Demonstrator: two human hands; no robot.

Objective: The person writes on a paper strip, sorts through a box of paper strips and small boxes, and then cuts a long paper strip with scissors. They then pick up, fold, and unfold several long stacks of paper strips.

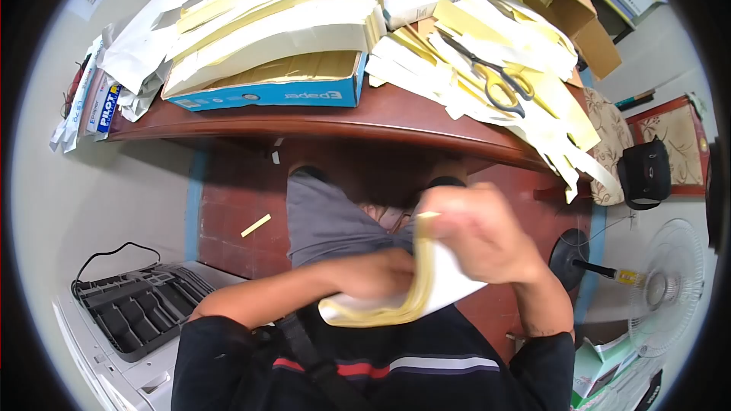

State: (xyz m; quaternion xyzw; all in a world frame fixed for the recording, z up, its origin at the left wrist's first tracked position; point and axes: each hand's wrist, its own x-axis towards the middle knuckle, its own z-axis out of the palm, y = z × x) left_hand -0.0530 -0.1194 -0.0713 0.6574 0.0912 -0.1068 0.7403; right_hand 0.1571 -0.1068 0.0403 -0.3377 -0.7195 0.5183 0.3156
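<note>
In front of my chest is a bent stack of paper, with a white outer face and yellowish edges. My right hand grips its upper end, slightly blurred by motion. Lower down, my left hand reaches into the inner side of the curve and holds the stack there; its fingertips are partly hidden by the sheets. Beyond my hands, scissors with black and yellow handles lie on cut yellow and white paper strips on the desk.
A blue Epaper box piled with paper sheets stands on the reddish desk. Behind the strips is a cardboard box. A printer is at left, a fan at right. One yellow strip lies on the floor.
</note>
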